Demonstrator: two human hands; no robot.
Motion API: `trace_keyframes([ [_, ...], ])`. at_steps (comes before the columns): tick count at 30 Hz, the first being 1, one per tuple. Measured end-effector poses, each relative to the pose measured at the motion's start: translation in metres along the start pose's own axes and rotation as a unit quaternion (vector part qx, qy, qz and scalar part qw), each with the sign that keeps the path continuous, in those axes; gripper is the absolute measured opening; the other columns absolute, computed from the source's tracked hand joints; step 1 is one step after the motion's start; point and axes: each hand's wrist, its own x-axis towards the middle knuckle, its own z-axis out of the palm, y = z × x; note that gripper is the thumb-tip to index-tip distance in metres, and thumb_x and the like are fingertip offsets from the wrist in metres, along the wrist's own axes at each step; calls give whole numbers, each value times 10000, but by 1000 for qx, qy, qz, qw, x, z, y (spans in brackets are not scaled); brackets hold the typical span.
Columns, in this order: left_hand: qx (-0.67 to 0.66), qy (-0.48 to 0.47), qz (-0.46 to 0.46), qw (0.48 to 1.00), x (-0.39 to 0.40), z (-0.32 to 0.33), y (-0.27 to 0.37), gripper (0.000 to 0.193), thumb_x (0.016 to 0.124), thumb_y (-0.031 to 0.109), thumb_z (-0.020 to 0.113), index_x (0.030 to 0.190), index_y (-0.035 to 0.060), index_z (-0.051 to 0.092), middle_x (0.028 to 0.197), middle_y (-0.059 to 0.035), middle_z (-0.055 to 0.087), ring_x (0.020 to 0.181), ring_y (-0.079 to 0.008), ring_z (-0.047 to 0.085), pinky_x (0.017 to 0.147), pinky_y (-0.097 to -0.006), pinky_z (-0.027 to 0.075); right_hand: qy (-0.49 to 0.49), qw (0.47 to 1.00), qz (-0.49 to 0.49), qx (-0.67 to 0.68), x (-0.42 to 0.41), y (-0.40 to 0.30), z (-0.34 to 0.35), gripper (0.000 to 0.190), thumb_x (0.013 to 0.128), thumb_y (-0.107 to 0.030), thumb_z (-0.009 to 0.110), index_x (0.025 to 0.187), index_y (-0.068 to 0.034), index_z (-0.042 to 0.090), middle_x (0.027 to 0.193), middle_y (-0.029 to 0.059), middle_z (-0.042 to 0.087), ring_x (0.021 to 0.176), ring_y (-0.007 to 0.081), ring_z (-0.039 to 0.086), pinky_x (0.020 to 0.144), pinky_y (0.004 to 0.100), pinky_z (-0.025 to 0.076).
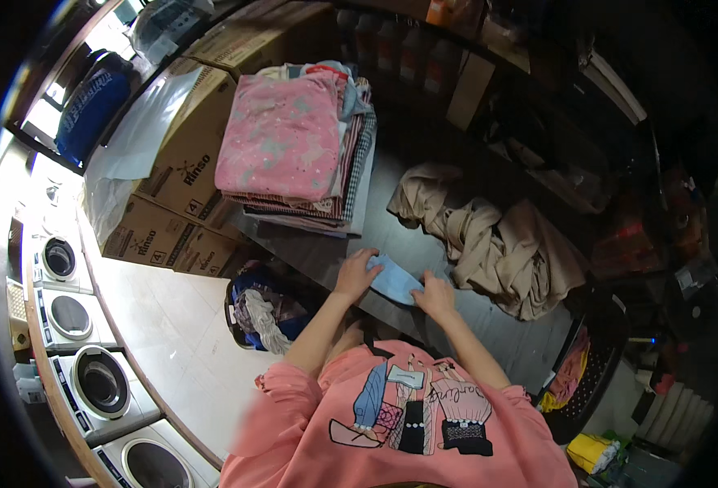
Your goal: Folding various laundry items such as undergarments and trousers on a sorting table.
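A small light-blue folded cloth [395, 282] is stretched between my two hands just above the near edge of a dark table [420, 247]. My left hand [357, 274] pinches its left end between thumb and fingers. At the opposite end, my right hand [435, 296] grips the cloth's lower right corner. Beyond my left hand stands a tall stack of folded laundry, with a pink patterned cloth [282, 137] on top. A crumpled beige fabric [487, 244] lies on the table to the right of my hands.
Rinso cardboard boxes [188, 177] are piled left of the table. A laundry basket [232, 317] with clothes stands on the floor below its edge. Front-loading washing machines [102, 381] line the left side. At the right end sits a dark perforated basket [587, 378] holding clothes.
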Motion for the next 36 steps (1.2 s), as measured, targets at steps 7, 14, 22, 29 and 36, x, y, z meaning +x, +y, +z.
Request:
trace_keyframes([
  [7,105,-16,-36,994,-17,8,2,467,724,304,731,1057,13,580,1095,-193,542,1030,-375,541,881,-433,447,58,992,-77,-81,-9,-3,8,295,729,-271,729,850,-12,655,868,230,640,830,383,622,721,482,492],
  [14,-30,-103,-139,985,-34,-17,5,481,798,346,701,1085,6,517,1052,-215,579,961,-358,585,803,-404,469,-1,969,-21,246,5,9,9,163,766,-116,687,859,-11,603,812,127,628,751,249,605,692,356,470],
  [22,-152,117,52,980,33,-224,128,319,866,185,673,1119,16,578,903,-54,610,854,-130,560,772,-275,467,182,767,-197,583,56,-171,-152,68,933,-37,526,990,-24,491,804,55,608,673,82,533,623,218,435],
  [29,-242,202,166,934,146,-346,136,192,888,76,617,1062,2,583,841,-35,610,778,-69,558,685,-231,458,146,758,-301,560,136,-309,-218,368,900,-184,634,1193,-8,499,1198,107,551,1097,137,518,901,275,425],
  [36,-192,18,279,941,212,-402,154,223,890,114,629,1073,-6,588,854,-39,624,759,-68,549,694,-243,468,-154,808,-377,425,194,-331,-273,415,778,-121,739,1139,-17,562,1146,62,591,1048,127,546,922,277,423],
])
